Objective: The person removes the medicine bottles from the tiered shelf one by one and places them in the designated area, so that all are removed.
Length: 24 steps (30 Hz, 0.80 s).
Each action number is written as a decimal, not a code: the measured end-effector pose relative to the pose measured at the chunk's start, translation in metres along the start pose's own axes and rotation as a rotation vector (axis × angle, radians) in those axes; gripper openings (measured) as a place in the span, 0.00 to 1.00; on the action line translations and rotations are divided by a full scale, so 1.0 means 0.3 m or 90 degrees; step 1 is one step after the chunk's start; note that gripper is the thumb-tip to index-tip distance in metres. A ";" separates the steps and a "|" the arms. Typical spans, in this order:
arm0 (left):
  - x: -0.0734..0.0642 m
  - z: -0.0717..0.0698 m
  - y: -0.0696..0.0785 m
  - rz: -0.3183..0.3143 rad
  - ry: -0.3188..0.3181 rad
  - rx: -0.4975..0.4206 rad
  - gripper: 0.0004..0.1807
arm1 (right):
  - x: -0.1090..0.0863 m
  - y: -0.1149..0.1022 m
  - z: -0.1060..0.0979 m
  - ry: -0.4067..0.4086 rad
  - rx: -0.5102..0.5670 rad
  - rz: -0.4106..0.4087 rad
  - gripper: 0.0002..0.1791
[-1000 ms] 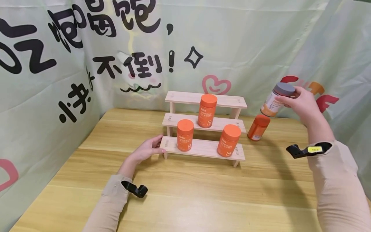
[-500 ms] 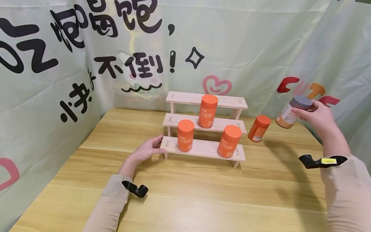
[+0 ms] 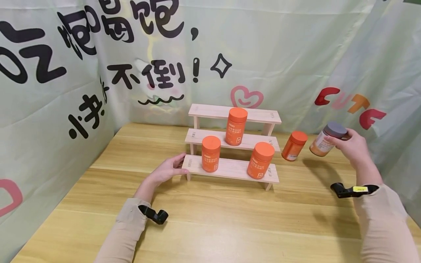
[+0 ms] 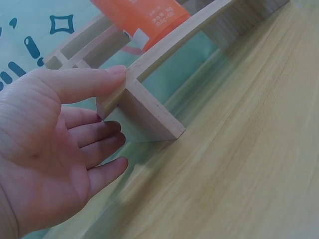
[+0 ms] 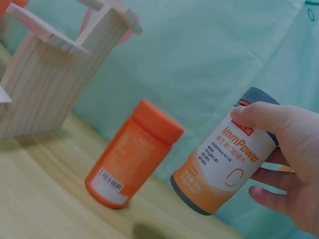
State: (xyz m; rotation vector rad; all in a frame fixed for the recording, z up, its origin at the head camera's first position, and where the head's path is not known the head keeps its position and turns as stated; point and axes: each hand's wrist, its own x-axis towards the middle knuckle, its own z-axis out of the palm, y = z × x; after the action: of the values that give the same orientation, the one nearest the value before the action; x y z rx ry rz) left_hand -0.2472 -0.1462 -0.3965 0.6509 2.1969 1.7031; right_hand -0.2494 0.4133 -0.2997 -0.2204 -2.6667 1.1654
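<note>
My right hand (image 3: 353, 146) grips a pill bottle (image 3: 320, 142) with a grey cap and a white-and-orange label. In the right wrist view its thumb lies across the label of the bottle (image 5: 224, 154), and the bottle seems held just above the table. Left of it, apart, an orange pill bottle (image 3: 294, 146) stands on the table. My left hand (image 3: 166, 168) holds the left end of the lowest step of a three-step wooden display stand (image 3: 230, 167). The left wrist view shows its thumb on the step (image 4: 164, 50), with the other fingers loosely extended below.
On the lowest step stand two orange bottles, one left (image 3: 211, 155) and one right (image 3: 261, 160). Another orange bottle (image 3: 236, 127) stands on the middle step. A printed cloth (image 3: 289, 54) hangs behind the wooden table (image 3: 210, 219).
The right hand has carried the grey-capped bottle rightward past the standing orange bottle, then lowered it toward the table. The left hand stays on the stand.
</note>
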 end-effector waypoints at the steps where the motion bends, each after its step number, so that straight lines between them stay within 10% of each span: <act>1: 0.001 0.000 0.001 0.000 0.000 0.001 0.43 | -0.001 0.006 0.007 0.004 0.005 0.001 0.44; 24: -0.001 -0.009 -0.005 0.005 -0.006 -0.009 0.42 | 0.007 0.081 0.145 0.055 0.046 0.005 0.35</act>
State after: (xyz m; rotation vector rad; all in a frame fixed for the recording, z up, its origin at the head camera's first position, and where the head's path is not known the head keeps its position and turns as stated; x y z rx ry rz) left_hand -0.2484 -0.1489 -0.3972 0.6635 2.1762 1.7150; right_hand -0.2616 0.3993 -0.3461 -0.2637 -2.5476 1.2231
